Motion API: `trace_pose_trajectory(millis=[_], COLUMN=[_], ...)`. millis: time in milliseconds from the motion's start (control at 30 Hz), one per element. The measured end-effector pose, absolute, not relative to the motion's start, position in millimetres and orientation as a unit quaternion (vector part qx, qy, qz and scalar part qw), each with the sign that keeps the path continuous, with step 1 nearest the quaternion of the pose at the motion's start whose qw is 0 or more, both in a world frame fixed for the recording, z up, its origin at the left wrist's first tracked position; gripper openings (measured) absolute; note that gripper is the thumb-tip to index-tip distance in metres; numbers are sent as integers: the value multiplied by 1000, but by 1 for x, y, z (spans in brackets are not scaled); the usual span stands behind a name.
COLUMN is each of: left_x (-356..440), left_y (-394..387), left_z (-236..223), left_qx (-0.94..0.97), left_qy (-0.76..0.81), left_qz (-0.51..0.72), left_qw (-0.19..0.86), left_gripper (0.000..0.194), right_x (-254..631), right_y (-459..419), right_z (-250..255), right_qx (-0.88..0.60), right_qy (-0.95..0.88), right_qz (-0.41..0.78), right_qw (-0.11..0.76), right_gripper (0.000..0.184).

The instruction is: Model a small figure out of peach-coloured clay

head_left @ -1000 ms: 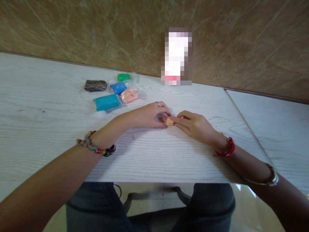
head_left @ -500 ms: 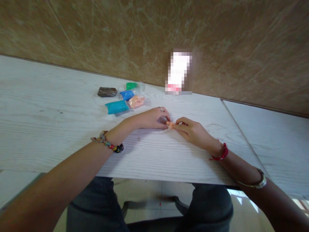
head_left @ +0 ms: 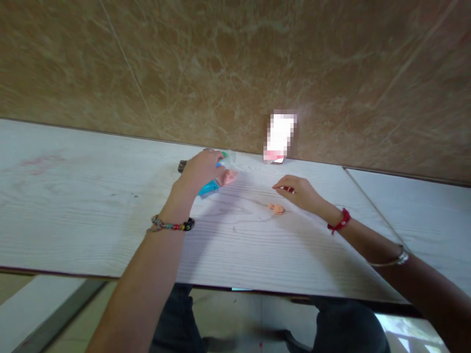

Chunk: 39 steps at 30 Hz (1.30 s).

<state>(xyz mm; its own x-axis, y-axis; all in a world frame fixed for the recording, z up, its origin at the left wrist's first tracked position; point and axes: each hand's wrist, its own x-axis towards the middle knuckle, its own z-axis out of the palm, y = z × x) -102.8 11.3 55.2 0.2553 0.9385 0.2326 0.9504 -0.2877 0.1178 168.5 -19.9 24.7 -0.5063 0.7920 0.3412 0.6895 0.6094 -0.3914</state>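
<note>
- Left hand [head_left: 203, 166] has gone from the clay [head_left: 276, 209] off toward ten o'clock, and the right hand [head_left: 300, 190] has drawn away toward two o'clock; half a second ago both were at the clay.
- The clay, a small peach lump with its thinner end toward ten o'clock, lies on the table [head_left: 110, 196], apart from both hands.
- Near it, the right hand has its fingers bent and their tips pointing toward nine o'clock; something dark red shows among them, and I cannot tell whether they grip anything.
- Farther off, the left hand is back-up over a cluster of bags, fingers partly hidden; I cannot tell whether they are closed on one.
- Around that hand: green bag [head_left: 224, 155] at two o'clock, blue bag [head_left: 218, 165] at three, peach bag [head_left: 229, 177] at four, teal bag [head_left: 209, 188] at five, brown bag [head_left: 181, 166] at nine.
- At twelve o'clock from the clay, a bright slab [head_left: 280, 135], pixelated, stands tilted by the wall [head_left: 184, 73].
</note>
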Motion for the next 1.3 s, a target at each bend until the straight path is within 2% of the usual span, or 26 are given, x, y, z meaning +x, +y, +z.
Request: trace_pose_trajectory(millis=[133,300,467,667,1000,1300], left_x=[-122,-123,-113,-106,-104,-96], left_y=[18,25,22,19,18,12], left_z=[47,38,36,33,34,40], left_qx=[-762,-779,-809,-801,-800,-794], left_qy=[-644,-623,-583,-596,-594,-607], left_qz=[-66,-72,-64,-61,-65,-25], left_qw=[13,-22,-33,-18,-48,-27], left_gripper=[36,39,34,38,31,33], right_x=[123,74,63,59,61,63], right_y=[22,51,57,60,48,49], right_z=[40,44,42,38,41,42], right_qx=[-437,-442,-438,-431,-409,-388], right_qy=[-878,-880,-887,-896,-910,-917], right_qz=[92,89,94,73,19,45], right_qw=[175,149,107,76,59,77], right_gripper=[20,24,20,20,23,16])
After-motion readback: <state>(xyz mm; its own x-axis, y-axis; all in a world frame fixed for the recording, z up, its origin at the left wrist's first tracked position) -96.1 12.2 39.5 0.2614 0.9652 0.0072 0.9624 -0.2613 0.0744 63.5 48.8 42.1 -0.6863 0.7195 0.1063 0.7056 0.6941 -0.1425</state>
